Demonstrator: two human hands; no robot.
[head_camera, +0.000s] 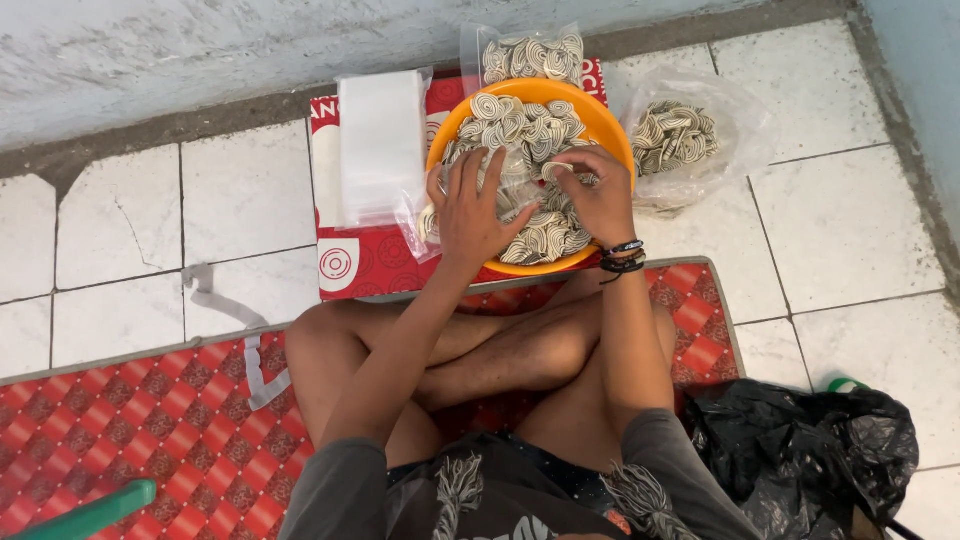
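Observation:
An orange bowl (603, 124) full of spiral-patterned biscuits (520, 125) stands on a red box in front of my crossed legs. My left hand (470, 210) grips a small clear plastic bag (425, 215) at the bowl's left rim, fingers curled over its mouth. My right hand (598, 195) pinches a spiral biscuit (557, 170) above the heap, close to the bag. Dark bracelets sit on my right wrist.
A stack of empty clear bags (378, 145) lies on the red box (355, 265). Filled biscuit bags sit behind the bowl (525, 55) and to its right (680, 135). A black plastic bag (800, 450) lies at lower right. Red patterned mat (130, 420) under me, white tiles around.

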